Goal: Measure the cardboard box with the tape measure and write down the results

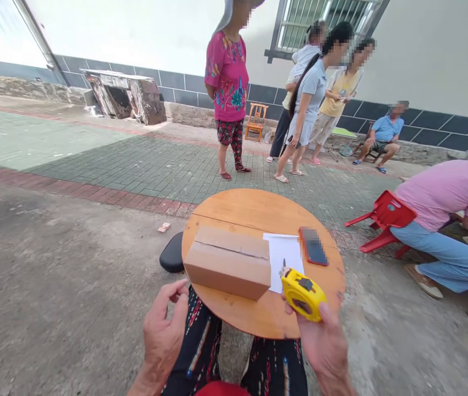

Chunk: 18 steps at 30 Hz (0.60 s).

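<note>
My right hand (pixel 323 344) grips a yellow tape measure (pixel 303 294) with a black button, held above the near right part of a round wooden table (pixel 258 206). A small dark pointed thing (pixel 284 263) shows at the tape measure's front end; I cannot tell its kind. Left of the table edge, my left hand (pixel 163 324) is curled, thumb and fingertips close together, with nothing visible in it. Beside it on the tabletop lies a closed brown cardboard box (pixel 227 269). White paper (pixel 275 254) lies between the box and a red-edged phone (pixel 314 246).
A black rounded object (pixel 171 253) is beside the table's left edge. To the right, a person in pink (pixel 452 190) sits on a red plastic chair (pixel 392 209). Several people stand beyond the table, and one sits by the wall. A small wooden chair (pixel 256 121) stands behind them.
</note>
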### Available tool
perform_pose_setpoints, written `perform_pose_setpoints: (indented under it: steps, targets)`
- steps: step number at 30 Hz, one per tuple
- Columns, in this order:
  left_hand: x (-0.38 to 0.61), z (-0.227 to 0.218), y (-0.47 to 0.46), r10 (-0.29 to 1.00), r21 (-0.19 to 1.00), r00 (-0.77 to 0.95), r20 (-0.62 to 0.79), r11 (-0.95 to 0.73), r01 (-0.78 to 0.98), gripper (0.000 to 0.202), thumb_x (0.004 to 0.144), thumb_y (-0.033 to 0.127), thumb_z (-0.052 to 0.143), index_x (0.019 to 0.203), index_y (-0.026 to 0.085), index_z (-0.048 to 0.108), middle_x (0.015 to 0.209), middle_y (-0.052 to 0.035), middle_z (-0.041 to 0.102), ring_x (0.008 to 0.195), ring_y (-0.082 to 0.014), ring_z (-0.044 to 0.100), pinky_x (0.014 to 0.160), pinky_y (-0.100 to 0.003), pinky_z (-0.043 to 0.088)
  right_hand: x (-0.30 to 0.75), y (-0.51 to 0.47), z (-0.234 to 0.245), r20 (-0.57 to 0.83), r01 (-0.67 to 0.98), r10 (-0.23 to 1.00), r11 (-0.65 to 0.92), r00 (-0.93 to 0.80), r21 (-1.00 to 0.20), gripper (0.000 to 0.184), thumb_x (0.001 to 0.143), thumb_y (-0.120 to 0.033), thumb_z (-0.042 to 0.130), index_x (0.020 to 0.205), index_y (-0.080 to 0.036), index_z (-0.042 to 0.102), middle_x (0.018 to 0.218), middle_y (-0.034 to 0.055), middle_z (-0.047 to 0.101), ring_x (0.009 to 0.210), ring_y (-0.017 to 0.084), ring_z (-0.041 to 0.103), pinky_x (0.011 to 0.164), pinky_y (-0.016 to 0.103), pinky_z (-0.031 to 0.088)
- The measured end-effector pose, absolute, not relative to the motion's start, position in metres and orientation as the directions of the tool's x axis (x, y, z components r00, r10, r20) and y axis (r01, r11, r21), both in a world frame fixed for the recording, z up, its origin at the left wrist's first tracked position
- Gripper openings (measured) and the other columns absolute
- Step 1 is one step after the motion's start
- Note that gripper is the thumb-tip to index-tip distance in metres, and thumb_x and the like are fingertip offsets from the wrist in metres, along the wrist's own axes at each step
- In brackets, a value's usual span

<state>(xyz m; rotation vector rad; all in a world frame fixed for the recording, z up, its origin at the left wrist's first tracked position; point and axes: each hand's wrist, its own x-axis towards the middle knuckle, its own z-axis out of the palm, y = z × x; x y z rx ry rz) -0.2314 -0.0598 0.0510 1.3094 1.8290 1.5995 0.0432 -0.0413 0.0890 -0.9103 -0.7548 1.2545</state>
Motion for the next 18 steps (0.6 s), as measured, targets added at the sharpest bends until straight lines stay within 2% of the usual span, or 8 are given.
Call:
perform_pose_setpoints:
  steps: [3,5,7,11,14,18]
  targets:
    - [-0.213,0.080,-0.077,0.972,0.990,-0.234,-0.005,0.038,0.138,0.027,0.082,0.042,0.062,0.093,0.020,0.070,0.083,-0.0039,0.068,0.077,-0.0179,0.062,0.072,-0.026,0.050,0.041,-0.058,0.098,0.013,-0.372,0.993,-0.034,-0.121,-0.928,0.051,0.072,-0.055,0.070,0.112,-0.023,0.069,0.101,0.0067,0.071,0.085,0.024,0.063,0.074,0.033,0.051]
    - [-0.199,0.094,-0.083,0.980,0.981,-0.047,-0.193,0.193,-0.014,0.032,0.078,0.046,0.066,0.092,0.017,0.071,0.079,-0.0052,0.069,0.068,-0.0160,0.061,0.061,-0.024,0.049,0.036,-0.063,0.101,-0.024,-0.282,0.958,-0.107,-0.284,-0.954,0.062,0.067,-0.060,0.072,0.117,-0.023,0.066,0.104,0.0070,0.069,0.091,0.026,0.062,0.078,0.033,0.050]
    - [-0.189,0.102,-0.086,0.948,0.940,0.085,-0.308,0.317,-0.124,0.040,0.074,0.049,0.070,0.094,0.014,0.070,0.077,-0.0063,0.069,0.058,-0.0126,0.057,0.050,-0.021,0.044,0.031,-0.065,0.100,-0.062,-0.192,0.923,-0.144,-0.380,-0.971,0.066,0.065,-0.064,0.071,0.117,-0.024,0.065,0.105,0.0071,0.068,0.092,0.027,0.061,0.077,0.033,0.049]
    - [-0.181,0.101,-0.086,0.902,0.878,0.202,-0.382,0.422,-0.226,0.045,0.069,0.051,0.074,0.089,0.011,0.066,0.067,-0.0045,0.067,0.044,-0.0068,0.049,0.041,-0.018,0.038,0.027,-0.064,0.098,-0.125,-0.030,0.879,-0.157,-0.461,-0.987,0.066,0.067,-0.068,0.067,0.114,-0.022,0.065,0.102,0.0077,0.067,0.088,0.026,0.060,0.073,0.032,0.048]
    - [-0.183,0.092,-0.086,0.874,0.839,0.250,-0.418,0.476,-0.262,0.043,0.066,0.049,0.078,0.079,0.013,0.060,0.062,-0.0034,0.065,0.043,-0.0081,0.052,0.038,-0.017,0.038,0.027,-0.065,0.097,-0.213,0.051,0.843,-0.216,-0.494,-0.975,0.068,0.070,-0.072,0.062,0.116,-0.022,0.062,0.100,0.0073,0.065,0.084,0.023,0.058,0.067,0.029,0.046]
    - [-0.186,0.076,-0.091,0.836,0.775,0.342,-0.429,0.535,-0.336,0.043,0.066,0.049,0.078,0.075,0.016,0.053,0.057,-0.0019,0.064,0.042,-0.0094,0.054,0.038,-0.017,0.041,0.023,-0.068,0.097,-0.222,0.058,0.795,-0.231,-0.564,-0.971,0.086,0.056,-0.070,0.077,0.125,-0.025,0.053,0.102,0.0052,0.064,0.080,0.020,0.058,0.068,0.028,0.044]
